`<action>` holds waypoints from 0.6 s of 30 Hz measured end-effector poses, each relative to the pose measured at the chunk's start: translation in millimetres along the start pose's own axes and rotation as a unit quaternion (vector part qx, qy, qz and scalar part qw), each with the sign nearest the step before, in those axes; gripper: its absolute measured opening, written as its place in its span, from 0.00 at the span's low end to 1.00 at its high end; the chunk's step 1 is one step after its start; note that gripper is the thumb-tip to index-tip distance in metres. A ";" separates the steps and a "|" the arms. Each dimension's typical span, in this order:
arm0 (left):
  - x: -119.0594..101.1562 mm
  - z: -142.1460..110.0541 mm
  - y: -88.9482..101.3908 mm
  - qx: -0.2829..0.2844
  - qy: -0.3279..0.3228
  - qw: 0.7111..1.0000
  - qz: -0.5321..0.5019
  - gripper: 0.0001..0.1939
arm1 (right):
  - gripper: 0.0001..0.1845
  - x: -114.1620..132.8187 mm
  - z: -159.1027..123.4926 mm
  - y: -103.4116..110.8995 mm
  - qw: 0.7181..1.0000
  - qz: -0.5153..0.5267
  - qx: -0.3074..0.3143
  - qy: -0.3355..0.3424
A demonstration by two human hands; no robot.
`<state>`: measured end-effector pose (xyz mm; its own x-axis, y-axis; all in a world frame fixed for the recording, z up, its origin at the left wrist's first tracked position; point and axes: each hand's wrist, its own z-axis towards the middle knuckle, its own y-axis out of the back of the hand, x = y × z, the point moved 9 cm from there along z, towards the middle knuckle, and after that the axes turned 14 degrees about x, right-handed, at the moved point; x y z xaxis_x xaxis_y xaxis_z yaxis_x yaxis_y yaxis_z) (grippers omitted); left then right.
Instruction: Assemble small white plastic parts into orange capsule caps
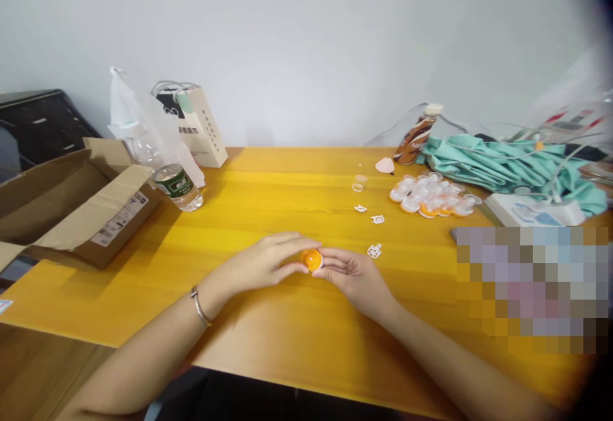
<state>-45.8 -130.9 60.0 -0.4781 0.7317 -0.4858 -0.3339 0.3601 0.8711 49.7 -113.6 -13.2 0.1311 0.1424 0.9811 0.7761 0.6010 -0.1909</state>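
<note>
Both of my hands meet at the middle of the yellow table (268,204) around a small orange round piece (311,259). My left hand (261,262) pinches its left side with thumb and fingers; a metal bangle sits on that wrist. My right hand (354,275) cups it from the right, fingers curled under it. Small white cut-out bits (374,251) lie just right of my right hand, with two more (377,219) farther back. A cluster of several orange and clear round caps (433,196) lies at the back right.
An open cardboard box (71,207) stands at the left edge. A plastic water bottle (175,181) and a paper bag (201,128) stand behind it. A brown drink bottle (416,137), a teal cloth (507,165) and white packets (531,210) crowd the right.
</note>
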 end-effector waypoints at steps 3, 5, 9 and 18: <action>-3.3 -0.3 -4.5 0.005 -0.011 0.999 0.039 0.16 | 0.16 3.6 -0.9 -2.1 1.000 -0.005 -0.003 0.013; -5.2 -0.9 -3.9 0.000 -0.015 0.999 0.046 0.16 | 0.17 4.6 -1.0 -2.8 1.000 0.001 -0.002 0.014; -8.8 -2.2 4.9 -0.019 -0.025 0.999 0.000 0.17 | 0.17 6.1 -0.8 -2.6 0.999 0.023 -0.004 0.022; 13.3 -12.2 37.5 -0.098 0.030 0.994 -0.037 0.15 | 0.21 6.9 -2.8 5.4 1.000 0.024 -0.019 0.004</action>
<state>-74.5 -114.7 85.3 -0.4928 0.6694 -0.5559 -0.5193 0.2864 0.8052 56.5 -111.6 -7.4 0.1745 0.1637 0.9710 0.7920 0.5626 -0.2372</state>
